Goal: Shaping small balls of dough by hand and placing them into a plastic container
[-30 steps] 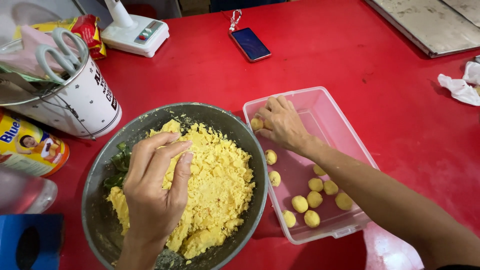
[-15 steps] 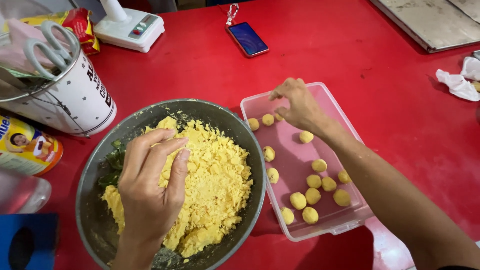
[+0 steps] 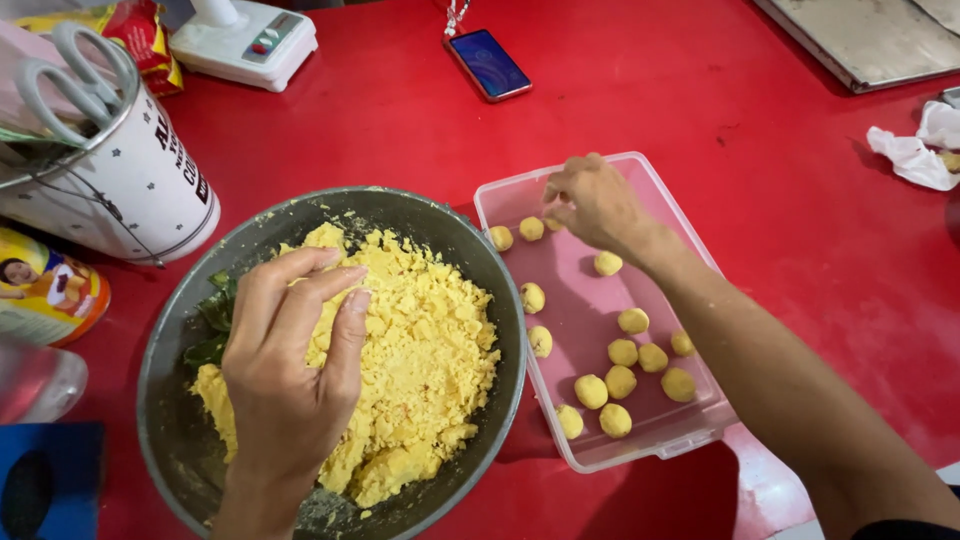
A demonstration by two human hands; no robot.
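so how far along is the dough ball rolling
About a dozen small yellow balls already sit in the clear tray. The right hand is at its far end beside one, the left hand in the crumbly dough. Most of the bowl remains.

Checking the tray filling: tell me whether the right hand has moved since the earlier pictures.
Yes. The right hand now reaches the far left corner of the clear plastic tray, further along the far rim than a second ago, when it hovered nearer the tray's left wall.
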